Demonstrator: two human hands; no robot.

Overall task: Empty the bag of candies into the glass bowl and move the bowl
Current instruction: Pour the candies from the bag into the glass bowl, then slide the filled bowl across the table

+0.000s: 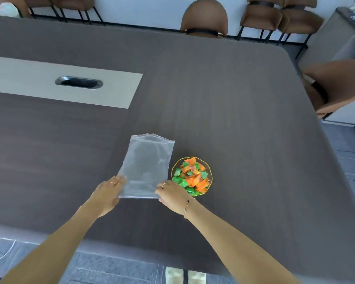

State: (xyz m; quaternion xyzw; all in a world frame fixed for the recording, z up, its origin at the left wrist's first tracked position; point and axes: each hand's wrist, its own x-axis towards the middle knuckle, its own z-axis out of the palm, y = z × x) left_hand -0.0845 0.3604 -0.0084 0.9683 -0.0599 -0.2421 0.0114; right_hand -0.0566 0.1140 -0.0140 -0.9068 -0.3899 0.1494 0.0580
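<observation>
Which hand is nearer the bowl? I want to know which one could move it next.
Right. The right hand sits at the bag's near right corner, just beside the bowl. The left hand is at the bag's near left corner, a bag's width farther away.

We see the bag [147,167] lying flat on the bench [234,99], near its front edge, with its mouth end pointing away from us. Just to its right stands the bowl [210,177], with the candies [193,176] heaped inside it. Our left hand [107,193] rests at the bag's near left corner, and our right hand [172,193] at its near right corner, partly in front of the bowl. Farther back and to the left, a cable port [79,82] is set into an inlaid strip [19,78]. Chairs [204,17] stand behind the bench and at its right side.
</observation>
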